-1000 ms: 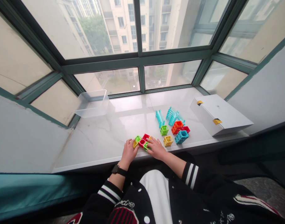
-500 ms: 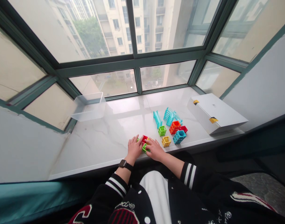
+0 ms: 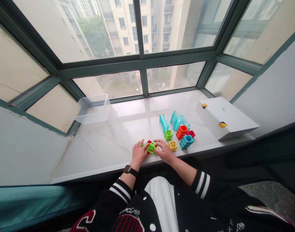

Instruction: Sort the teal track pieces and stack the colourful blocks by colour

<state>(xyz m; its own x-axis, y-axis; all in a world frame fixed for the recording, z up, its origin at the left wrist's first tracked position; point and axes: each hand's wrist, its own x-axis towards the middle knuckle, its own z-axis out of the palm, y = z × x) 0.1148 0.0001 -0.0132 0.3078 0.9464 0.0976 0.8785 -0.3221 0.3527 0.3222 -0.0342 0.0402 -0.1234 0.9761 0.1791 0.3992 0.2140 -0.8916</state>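
Grip narrow on both sides: left hand (image 3: pixel 138 154) and right hand (image 3: pixel 165 150) pinch the cube cluster (image 3: pixel 151 148) at the windowsill's (image 3: pixel 109 141) near edge. Few cubes are joined; loose cubes (image 3: pixel 182 131) and teal ramps (image 3: pixel 176 119) lie just right, unattached.

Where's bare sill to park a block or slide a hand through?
Widest bare patch: sill between clear tub and left hand. Also the strip behind the teal ramps up to the window frame. Crowded: right hand and green cube through loose cubes to white box.
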